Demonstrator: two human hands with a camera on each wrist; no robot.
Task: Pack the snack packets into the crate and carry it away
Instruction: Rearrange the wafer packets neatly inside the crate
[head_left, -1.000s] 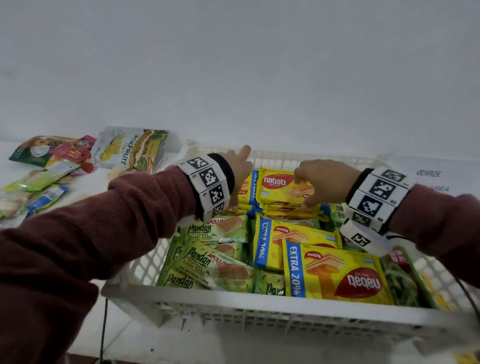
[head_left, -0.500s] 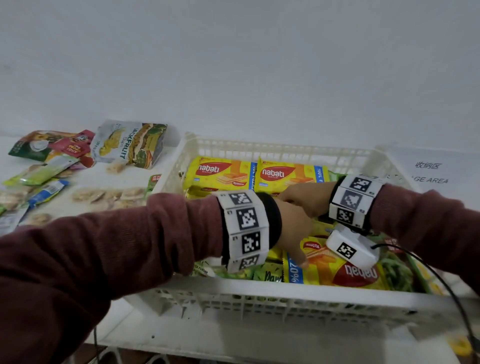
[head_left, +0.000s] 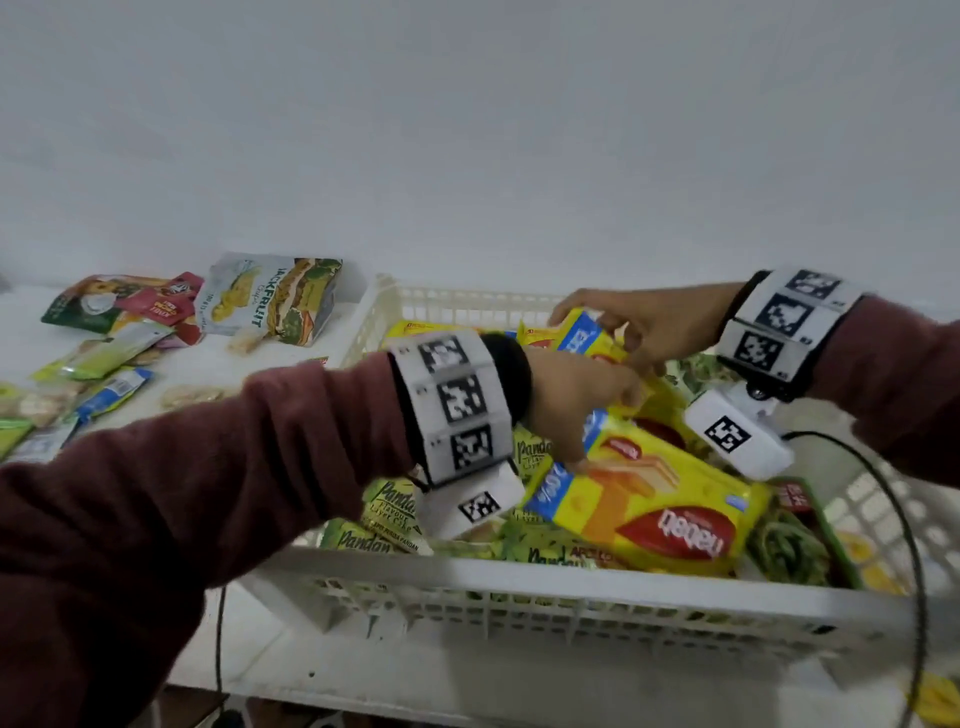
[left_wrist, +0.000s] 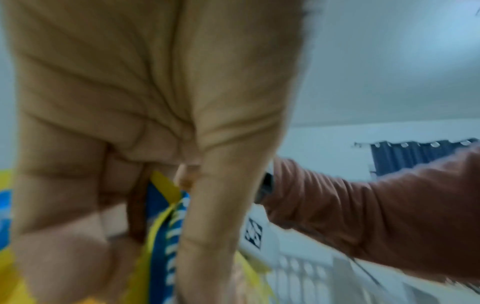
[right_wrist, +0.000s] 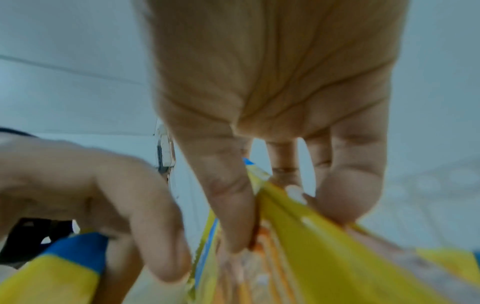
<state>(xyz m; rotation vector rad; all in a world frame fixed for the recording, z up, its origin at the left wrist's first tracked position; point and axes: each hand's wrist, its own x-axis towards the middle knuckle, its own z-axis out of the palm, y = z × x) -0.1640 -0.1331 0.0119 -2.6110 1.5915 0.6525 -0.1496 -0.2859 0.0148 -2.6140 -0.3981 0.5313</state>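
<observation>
Loose foil snack pouches (head_left: 156, 332) lie at the frame's left on the white desk (head_left: 270, 364), still unpacked. Mid-frame, the left hand (head_left: 576, 400) grips a yellow Nabati wafer packet (head_left: 654, 509) tilted up inside the white slotted plastic crate (head_left: 519, 592). Rightward, the right hand (head_left: 649, 327) pinches another yellow wafer packet (head_left: 587, 338) near the back wall. Better, I'd say, to lay both flat, edges aligned, leaving room.
</observation>
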